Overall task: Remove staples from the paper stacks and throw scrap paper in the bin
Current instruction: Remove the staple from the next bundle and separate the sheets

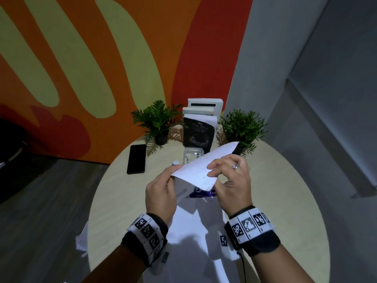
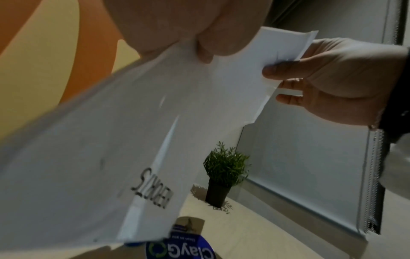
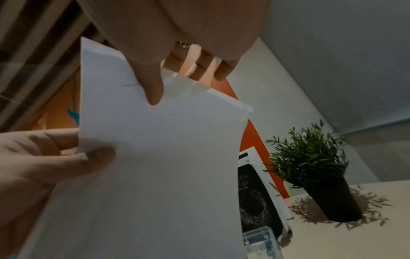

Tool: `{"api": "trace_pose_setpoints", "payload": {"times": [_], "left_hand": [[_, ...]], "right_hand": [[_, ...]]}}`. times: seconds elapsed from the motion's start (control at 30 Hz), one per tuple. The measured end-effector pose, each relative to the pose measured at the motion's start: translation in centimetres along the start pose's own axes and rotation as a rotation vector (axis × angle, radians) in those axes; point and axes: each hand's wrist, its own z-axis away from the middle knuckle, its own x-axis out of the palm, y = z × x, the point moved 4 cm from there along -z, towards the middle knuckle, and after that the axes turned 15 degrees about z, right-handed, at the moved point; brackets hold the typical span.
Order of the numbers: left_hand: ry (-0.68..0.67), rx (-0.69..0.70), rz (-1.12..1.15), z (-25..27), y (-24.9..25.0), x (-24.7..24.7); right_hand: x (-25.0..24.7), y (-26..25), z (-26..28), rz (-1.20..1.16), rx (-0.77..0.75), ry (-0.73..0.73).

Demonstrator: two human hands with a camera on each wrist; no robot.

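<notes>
Both hands hold a white stapled paper stack [image 1: 206,162] in the air over the round table [image 1: 285,201]. My left hand [image 1: 175,170] pinches its left corner, thumb on top and fingers beneath. My right hand [image 1: 214,173] pinches the stack's near edge, its thumb [image 3: 153,91] lying right beside the staple [image 1: 204,177]. That staple [image 3: 131,85] shows as a thin dark line in the sheet, also visible in the left wrist view [image 2: 277,56]. No bin is in view.
Loose white sheets [image 1: 193,231] lie on the table below my hands, beside a blue-labelled pack [image 2: 184,248]. Behind stand a clear plastic box [image 1: 193,156], upright books [image 1: 201,127] and two potted plants [image 1: 158,121] [image 1: 242,127]. A black phone [image 1: 136,159] lies left.
</notes>
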Motion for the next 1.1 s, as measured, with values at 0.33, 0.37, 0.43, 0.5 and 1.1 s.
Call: {"api": "trace_pose_setpoints", "payload": {"times": [0.33,0.37,0.43,0.5,1.1], "left_hand": [[-0.073,-0.023,-0.028,-0.2,0.9,0.1],[-0.085,-0.02,-0.039,-0.3,1.0,0.2],[-0.086,0.002,-0.034,-0.6,0.7,0.3],[-0.088,-0.059,0.019,-0.8,-0.7,0.6],[-0.141,-0.605,0.243,3.4,-9.1,0.3]], "right_hand": [[-1.1,-1.0,-1.2,-0.042,-0.12,0.011],[-1.5,-1.3,-1.6,-0.04,-0.131,0.023],[-1.7,-1.1,-1.9,0.028,-0.1,0.029],[-1.1,0.6,-1.5,0.1,0.049,-0.006],[3.8,16.4,17.2,0.78,0.728,-0.839]]}}
